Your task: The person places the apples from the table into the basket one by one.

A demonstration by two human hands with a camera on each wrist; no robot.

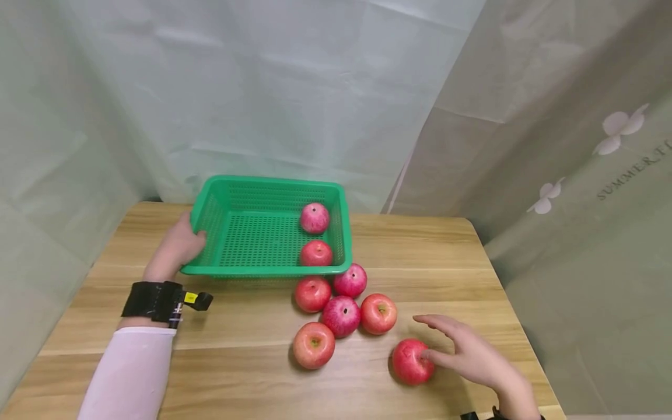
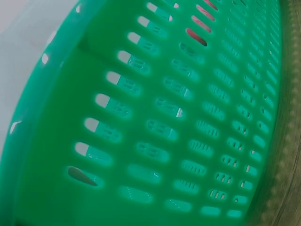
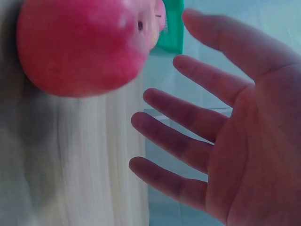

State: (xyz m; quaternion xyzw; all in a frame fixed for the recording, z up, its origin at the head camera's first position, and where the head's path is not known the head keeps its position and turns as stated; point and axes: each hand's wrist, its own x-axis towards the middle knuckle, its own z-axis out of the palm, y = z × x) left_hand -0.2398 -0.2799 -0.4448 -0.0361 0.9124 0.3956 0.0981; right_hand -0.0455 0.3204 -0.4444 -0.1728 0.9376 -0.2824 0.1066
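Pale sheeting (image 1: 294,99) hangs behind and on both sides of a wood-grain desk (image 1: 231,344). Components are listed from left to right.

Left side: a light sleeve (image 1: 128,373) ends just below a black wristband (image 1: 152,300) with a yellow tag. Left grip (image 1: 181,244), a bare hand, is closed on the left wall of the basket, with the thumb at the inner side; its other fingers are not clearly visible.

Centre: the green basket (image 1: 273,270), rectangular and perforated, is at the rear of the desk. Its slotted wall fills most of the left wrist view. Two apples are inside, at the right end: a rear apple (image 1: 315,218) and a front apple (image 1: 317,253), the latter partly hidden by the front rim. Directly in front of the basket, a cluster (image 1: 341,316) of five apples is on the desk; the rearmost two are just beside the front rim.

Right side: one lone apple (image 1: 409,364) stands on the desk, apart from the cluster. Right grip (image 1: 467,353) is wide open beside it, fingers extended and spread, and has hold of nothing. In the head view its thumb overlaps this apple; the right wrist view shows a gap. Far right, the sheeting carries printed flowers (image 1: 619,129) and lettering (image 1: 632,172).
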